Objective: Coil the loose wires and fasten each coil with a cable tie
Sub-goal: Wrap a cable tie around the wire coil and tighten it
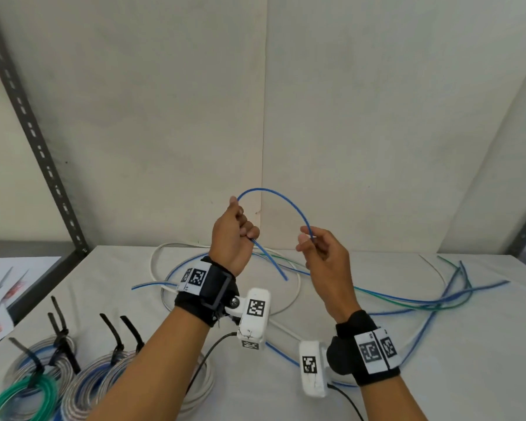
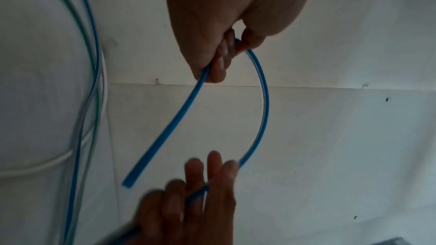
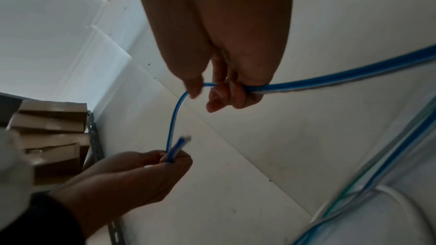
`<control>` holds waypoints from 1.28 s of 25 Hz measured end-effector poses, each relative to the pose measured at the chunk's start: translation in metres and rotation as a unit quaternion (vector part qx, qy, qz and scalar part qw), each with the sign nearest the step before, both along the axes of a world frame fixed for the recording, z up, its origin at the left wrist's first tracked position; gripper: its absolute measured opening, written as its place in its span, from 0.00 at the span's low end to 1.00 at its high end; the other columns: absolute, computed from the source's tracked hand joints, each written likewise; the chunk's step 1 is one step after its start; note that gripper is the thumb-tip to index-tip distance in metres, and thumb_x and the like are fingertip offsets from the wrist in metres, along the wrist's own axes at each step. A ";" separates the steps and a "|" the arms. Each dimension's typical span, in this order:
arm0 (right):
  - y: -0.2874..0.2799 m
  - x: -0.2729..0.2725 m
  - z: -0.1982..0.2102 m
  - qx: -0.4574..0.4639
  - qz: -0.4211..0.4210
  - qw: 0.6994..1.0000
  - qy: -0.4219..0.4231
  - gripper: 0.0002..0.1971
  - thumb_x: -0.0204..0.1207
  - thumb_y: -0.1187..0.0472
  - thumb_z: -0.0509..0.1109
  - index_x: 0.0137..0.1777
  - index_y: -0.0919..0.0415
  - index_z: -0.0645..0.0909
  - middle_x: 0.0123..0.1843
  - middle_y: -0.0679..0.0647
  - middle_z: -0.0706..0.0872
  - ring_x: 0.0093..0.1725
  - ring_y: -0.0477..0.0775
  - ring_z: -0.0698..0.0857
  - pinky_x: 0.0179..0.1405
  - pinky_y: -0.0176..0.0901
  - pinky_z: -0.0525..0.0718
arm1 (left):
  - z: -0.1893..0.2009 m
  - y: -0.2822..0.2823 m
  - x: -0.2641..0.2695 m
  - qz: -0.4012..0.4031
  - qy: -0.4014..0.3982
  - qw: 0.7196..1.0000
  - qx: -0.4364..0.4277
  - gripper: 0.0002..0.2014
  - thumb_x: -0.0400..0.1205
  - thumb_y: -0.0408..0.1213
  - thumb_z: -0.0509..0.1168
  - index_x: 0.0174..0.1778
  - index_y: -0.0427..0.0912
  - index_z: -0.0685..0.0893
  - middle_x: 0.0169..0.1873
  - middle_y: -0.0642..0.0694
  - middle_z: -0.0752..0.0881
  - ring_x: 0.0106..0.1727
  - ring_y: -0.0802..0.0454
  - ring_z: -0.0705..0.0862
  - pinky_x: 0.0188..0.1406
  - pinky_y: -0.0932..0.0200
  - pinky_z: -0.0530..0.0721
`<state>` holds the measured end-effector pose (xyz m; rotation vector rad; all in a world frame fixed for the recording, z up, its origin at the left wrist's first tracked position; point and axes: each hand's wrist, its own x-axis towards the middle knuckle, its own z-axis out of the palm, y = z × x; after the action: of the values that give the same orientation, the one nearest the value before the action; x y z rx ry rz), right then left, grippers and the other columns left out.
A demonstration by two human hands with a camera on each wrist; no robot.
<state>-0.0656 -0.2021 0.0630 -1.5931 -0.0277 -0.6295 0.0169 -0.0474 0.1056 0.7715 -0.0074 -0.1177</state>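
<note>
A blue wire [image 1: 281, 196] arches in the air between both hands above the table. My left hand [image 1: 236, 230] grips it in a fist near its free end, which sticks out downward [image 1: 274, 262]. My right hand [image 1: 315, 247] pinches the wire further along between thumb and fingers. In the left wrist view the left hand [image 2: 226, 57] clasps the blue wire [image 2: 264, 100], and its cut end [image 2: 128, 183] hangs free. In the right wrist view the right hand [image 3: 219, 90] holds the blue wire [image 3: 342, 79], which trails off to the right toward the table.
Loose blue, green and white wires [image 1: 413, 302] sprawl over the white table [image 1: 468, 375]. Several tied coils [image 1: 43, 375] with black cable ties [image 1: 116, 335] lie at the front left. A grey shelf post [image 1: 34, 138] rises at left; cardboard boxes [image 3: 51, 128] sit beyond.
</note>
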 end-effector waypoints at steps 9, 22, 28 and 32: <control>-0.008 -0.009 0.010 -0.086 0.097 0.988 0.079 0.13 0.77 0.61 0.80 0.60 0.56 0.85 0.43 0.52 0.93 0.38 0.55 0.86 0.45 0.46 0.87 | -0.015 -0.011 0.006 0.080 0.057 0.991 -0.095 0.20 0.92 0.44 0.58 0.33 0.43 0.69 0.18 0.53 0.60 0.16 0.57 0.60 0.17 0.65 0.67; -0.002 -0.004 0.010 0.114 -0.115 0.984 -0.069 0.12 0.73 0.60 0.82 0.46 0.67 0.84 0.37 0.65 0.91 0.30 0.48 0.86 0.38 0.33 0.82 | -0.036 0.009 -0.050 0.007 -0.192 0.924 0.330 0.13 0.88 0.32 0.58 0.69 0.41 0.77 0.42 0.45 0.87 0.46 0.46 0.87 0.54 0.46 0.89; 0.008 -0.009 0.013 -0.025 -0.059 0.997 -0.041 0.10 0.71 0.60 0.84 0.44 0.64 0.87 0.35 0.55 0.92 0.37 0.54 0.92 0.39 0.33 0.86 | -0.015 0.031 -0.059 0.192 -0.424 0.741 0.484 0.20 0.79 0.42 0.78 0.64 0.45 0.81 0.57 0.52 0.83 0.59 0.56 0.84 0.54 0.66 0.82; 0.006 -0.014 0.018 -0.114 0.007 0.993 -0.008 0.09 0.73 0.59 0.83 0.45 0.64 0.88 0.36 0.54 0.93 0.39 0.54 0.93 0.41 0.42 0.89 | -0.014 0.032 -0.061 -0.017 -0.383 0.760 0.525 0.12 0.84 0.50 0.70 0.56 0.48 0.90 0.44 0.55 0.90 0.42 0.60 0.88 0.44 0.57 0.88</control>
<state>-0.0796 -0.1960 0.0810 -1.8072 -0.1270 -0.6460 -0.0442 -0.0154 0.0916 1.9150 -0.8052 0.2003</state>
